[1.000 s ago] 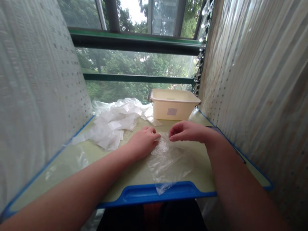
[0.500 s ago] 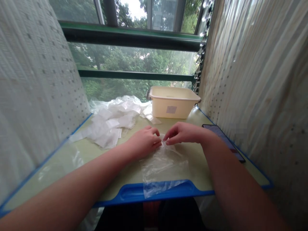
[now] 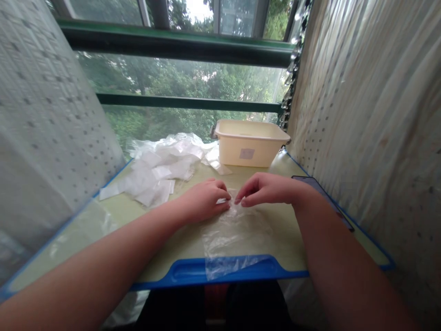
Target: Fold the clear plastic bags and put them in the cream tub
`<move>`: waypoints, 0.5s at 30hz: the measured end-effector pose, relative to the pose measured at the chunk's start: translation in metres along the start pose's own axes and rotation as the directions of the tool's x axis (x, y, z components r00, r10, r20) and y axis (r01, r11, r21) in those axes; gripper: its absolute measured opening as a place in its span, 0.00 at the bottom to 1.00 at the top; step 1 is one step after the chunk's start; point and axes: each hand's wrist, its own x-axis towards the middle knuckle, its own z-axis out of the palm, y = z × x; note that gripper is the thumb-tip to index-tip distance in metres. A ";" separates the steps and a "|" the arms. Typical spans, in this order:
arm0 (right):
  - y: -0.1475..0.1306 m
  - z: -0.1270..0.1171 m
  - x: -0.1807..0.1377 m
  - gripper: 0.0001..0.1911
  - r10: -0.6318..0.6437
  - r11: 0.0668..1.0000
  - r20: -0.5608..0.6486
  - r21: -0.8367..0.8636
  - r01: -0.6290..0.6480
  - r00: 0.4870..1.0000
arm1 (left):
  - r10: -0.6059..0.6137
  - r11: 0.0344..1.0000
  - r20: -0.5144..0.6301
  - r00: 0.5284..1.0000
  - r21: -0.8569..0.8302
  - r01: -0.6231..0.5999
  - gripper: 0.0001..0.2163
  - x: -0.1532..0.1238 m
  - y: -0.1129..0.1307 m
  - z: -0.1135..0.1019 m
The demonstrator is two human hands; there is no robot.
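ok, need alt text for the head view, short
Both hands, left hand and right hand, pinch the far edge of a clear plastic bag lying flat on a green, blue-rimmed tray table. Behind lie a pile of white packets and a cream bin.

**Green tray table with blue rim**

The pale green table (image 3: 113, 216) has a blue edge and handle recess at the near side. On it lie a clear plastic bag (image 3: 234, 239) overhanging that edge, a heap of white sheets (image 3: 161, 172) at the far left, a cream tub (image 3: 250, 148) at the far end, and a dark phone (image 3: 322, 195) along the right edge.
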 end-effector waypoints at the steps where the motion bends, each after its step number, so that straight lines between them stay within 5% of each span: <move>1: 0.000 0.001 0.001 0.14 0.004 1.000 -0.013 -0.017 -0.005 1.000 | -0.006 1.000 0.003 1.000 -0.005 0.006 0.12 0.000 0.000 0.000; 7: -0.002 0.002 0.003 0.18 0.000 0.999 -0.021 -0.042 0.000 1.000 | -0.014 1.000 0.002 1.000 0.005 0.014 0.12 0.000 0.000 0.000; 12: 0.001 -0.003 0.003 0.13 -0.190 0.969 0.062 0.172 0.177 0.980 | -0.009 1.000 -0.003 1.000 -0.010 0.009 0.11 0.001 -0.002 0.001; 15: 0.007 -0.004 0.006 0.10 -0.145 0.950 0.015 0.281 0.135 0.989 | -0.051 0.996 -0.002 0.999 -0.079 0.050 0.12 0.001 -0.002 0.002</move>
